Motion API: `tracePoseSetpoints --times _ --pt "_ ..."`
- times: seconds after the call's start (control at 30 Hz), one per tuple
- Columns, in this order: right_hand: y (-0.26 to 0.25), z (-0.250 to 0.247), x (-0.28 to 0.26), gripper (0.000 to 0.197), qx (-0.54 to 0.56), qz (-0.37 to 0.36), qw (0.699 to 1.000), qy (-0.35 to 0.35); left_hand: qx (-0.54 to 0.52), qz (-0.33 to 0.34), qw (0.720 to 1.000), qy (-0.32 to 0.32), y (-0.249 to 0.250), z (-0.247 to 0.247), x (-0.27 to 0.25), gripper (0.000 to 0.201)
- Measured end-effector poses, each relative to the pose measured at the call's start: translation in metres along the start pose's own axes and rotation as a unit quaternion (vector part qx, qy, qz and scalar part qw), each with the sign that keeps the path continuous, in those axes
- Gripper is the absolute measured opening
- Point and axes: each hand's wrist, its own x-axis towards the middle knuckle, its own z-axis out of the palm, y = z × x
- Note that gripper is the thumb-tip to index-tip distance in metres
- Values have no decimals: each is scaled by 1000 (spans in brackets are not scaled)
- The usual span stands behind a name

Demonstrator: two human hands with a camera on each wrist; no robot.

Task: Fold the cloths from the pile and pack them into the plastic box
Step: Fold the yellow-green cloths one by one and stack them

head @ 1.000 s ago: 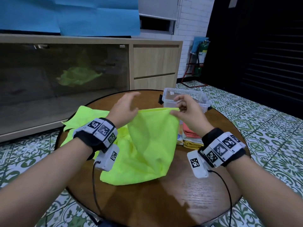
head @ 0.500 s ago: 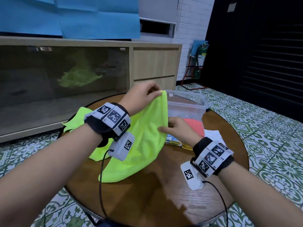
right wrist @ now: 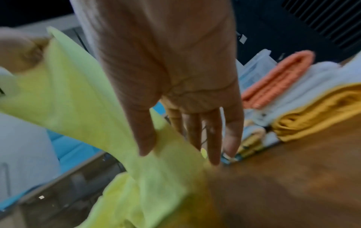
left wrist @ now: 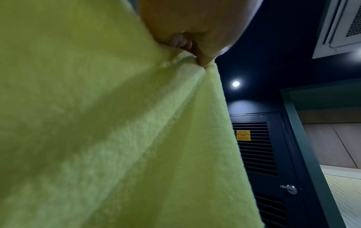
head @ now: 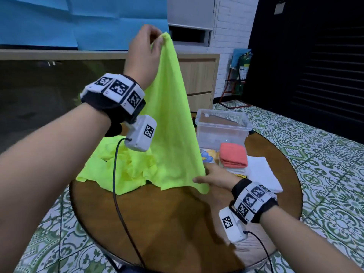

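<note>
Pinching the soft, light yellow cloth (head: pixel 173 119) by its top corner, your left hand (head: pixel 146 48) lifts; take its lower corner, where your right hand (head: pixel 214 177) lies slack

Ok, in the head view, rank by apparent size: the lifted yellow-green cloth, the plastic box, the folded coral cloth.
1. Lifted yellow-green cloth, though it hangs nearer the camera.
2. Plastic box.
3. Folded coral cloth, clearly smallest.
</note>
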Motion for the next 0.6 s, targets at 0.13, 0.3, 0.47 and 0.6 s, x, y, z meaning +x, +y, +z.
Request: tracePoseSetpoints --times 0.13,0.3,0.47,0.6 --pt "22 13 2 27 -25 38 998 44 7 -8 1000 9 -3 -4 9 5" --pt "35 2 16 29 63 48 979 186 44 -34 998 23 -16 -15 10 19" --pt "22 -57 -3 20 146 -15 930 337 89 -120 989 19 -63 -32 -13 32" --pt "16 -105 -27 22 186 -43 907 375 65 -214 974 44 -110 -48 -50 33"
